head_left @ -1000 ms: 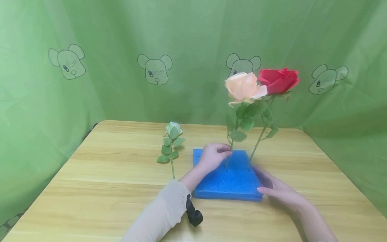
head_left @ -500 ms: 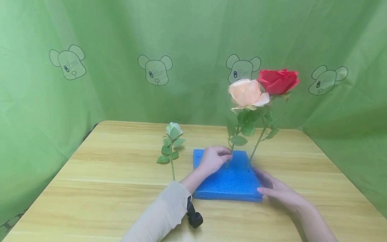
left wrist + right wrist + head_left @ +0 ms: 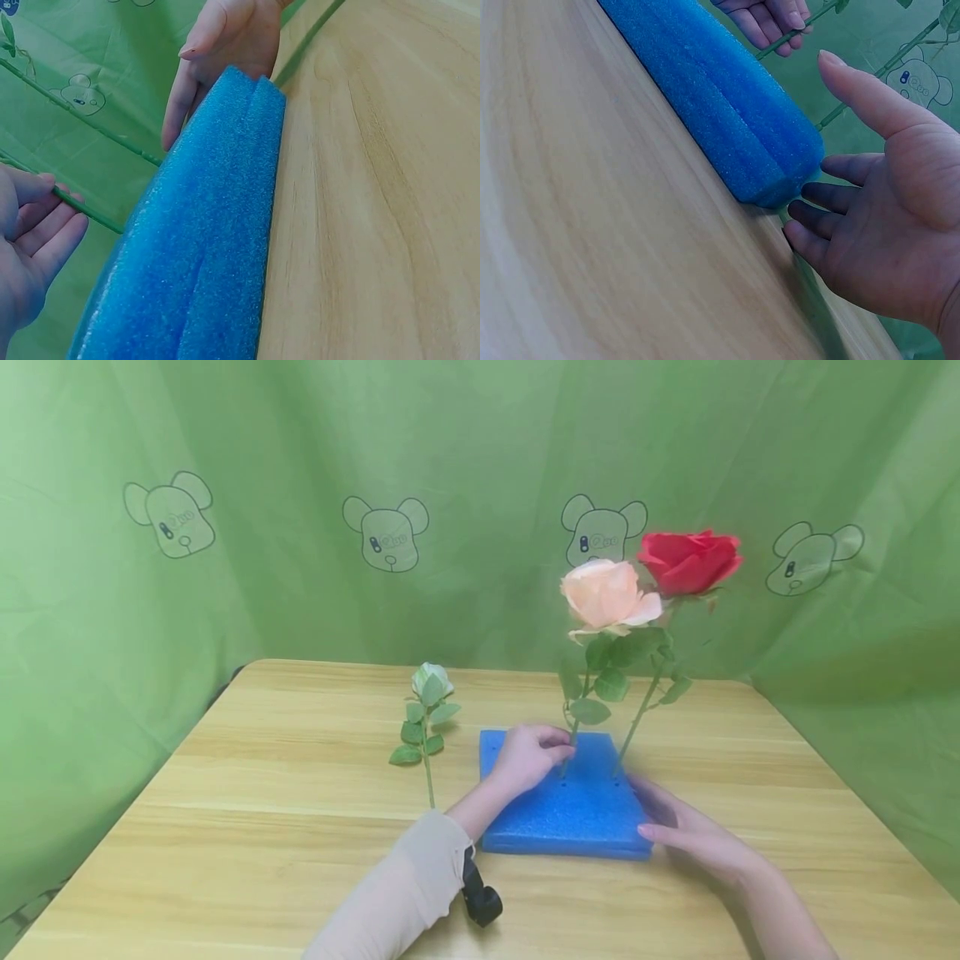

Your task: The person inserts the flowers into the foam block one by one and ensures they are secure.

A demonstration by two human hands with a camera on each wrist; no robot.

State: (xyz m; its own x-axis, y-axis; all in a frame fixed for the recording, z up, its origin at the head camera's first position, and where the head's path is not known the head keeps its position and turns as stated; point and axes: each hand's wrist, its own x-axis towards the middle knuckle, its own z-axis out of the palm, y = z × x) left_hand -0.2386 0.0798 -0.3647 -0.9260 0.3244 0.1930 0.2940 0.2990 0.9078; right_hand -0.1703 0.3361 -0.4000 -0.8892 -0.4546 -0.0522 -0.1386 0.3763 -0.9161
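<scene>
My left hand (image 3: 528, 756) pinches the green stem of a peach rose (image 3: 609, 596) between thumb and fingers, low down. That stem meets the top of a blue foam block (image 3: 562, 822) near a small hole. Behind and to the right a red rose (image 3: 690, 562) stands in the same block, leaning slightly right. In the right wrist view my right hand (image 3: 900, 195) has its fingers extended, their tips at the block's right end, thumb apart; firm contact is hard to judge. The left wrist view shows the left fingers (image 3: 56, 240) around the thin stem.
A white-green rose (image 3: 431, 681) with several leaves lies on the wooden table (image 3: 262, 760), left of the block. A black strap (image 3: 482, 902) hangs from the left wrist. Green curtain (image 3: 480, 435) with bear-head drawings surrounds the table.
The peach rose has come down a little, its head swaying right and then back left. My left hand has lowered slightly with the stem. The right hand has stayed in place.
</scene>
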